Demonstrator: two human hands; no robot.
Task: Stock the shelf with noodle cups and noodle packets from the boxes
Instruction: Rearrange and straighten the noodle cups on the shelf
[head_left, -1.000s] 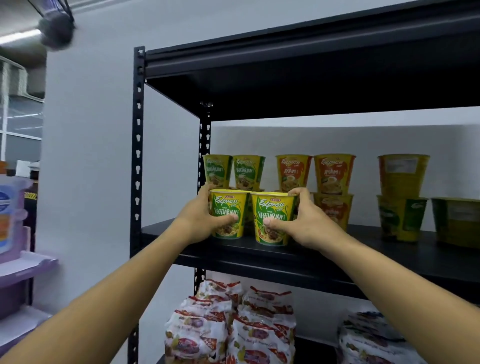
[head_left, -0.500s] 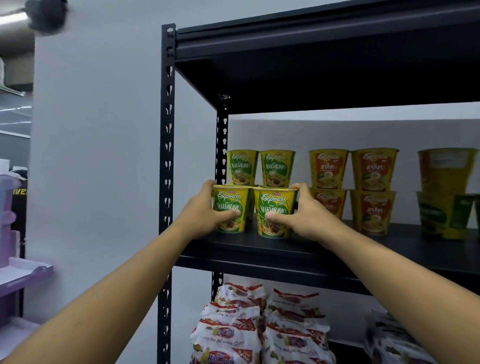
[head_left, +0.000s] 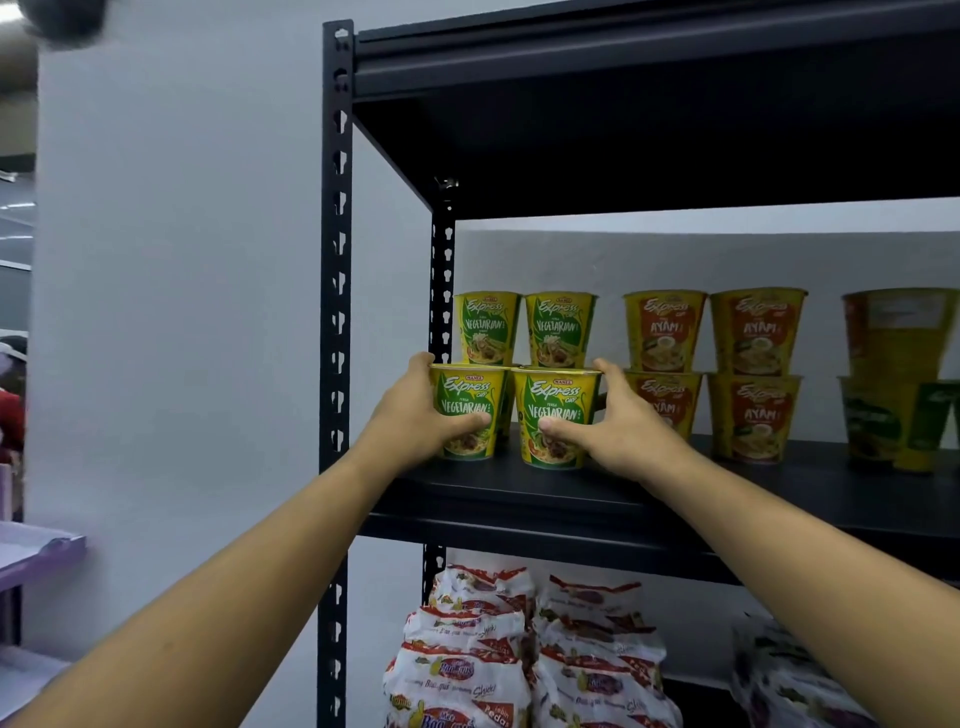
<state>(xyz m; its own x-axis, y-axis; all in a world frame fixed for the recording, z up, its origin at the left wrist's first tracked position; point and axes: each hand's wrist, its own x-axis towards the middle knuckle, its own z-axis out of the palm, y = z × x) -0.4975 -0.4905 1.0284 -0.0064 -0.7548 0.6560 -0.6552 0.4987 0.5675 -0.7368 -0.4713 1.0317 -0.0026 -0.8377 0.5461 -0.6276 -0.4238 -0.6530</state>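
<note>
Gripping, left hand (head_left: 415, 415): curled round the left cup (head_left: 467, 387), thumb across the label, fingertips over the rim's far side.
Gripping, right hand (head_left: 628, 431): curled round the right cup (head_left: 558, 389), thumb on the label, index finger along the rim.
Held cups: both upright, green "Vegetarian", just beside each other at the front left of the shelf (head_left: 519, 493), their bases apparently down on the board.
Back cups (head_left: 488, 327): two more Vegetarian ones, raised on a lower row directly behind the held pair.
Ayam cups (head_left: 665, 332): two stacks of two, just right of the right hand.
Far cups (head_left: 883, 364): stacked at the right edge, too blurred to read.
Packets (head_left: 467, 665): piled on the level below.
</note>
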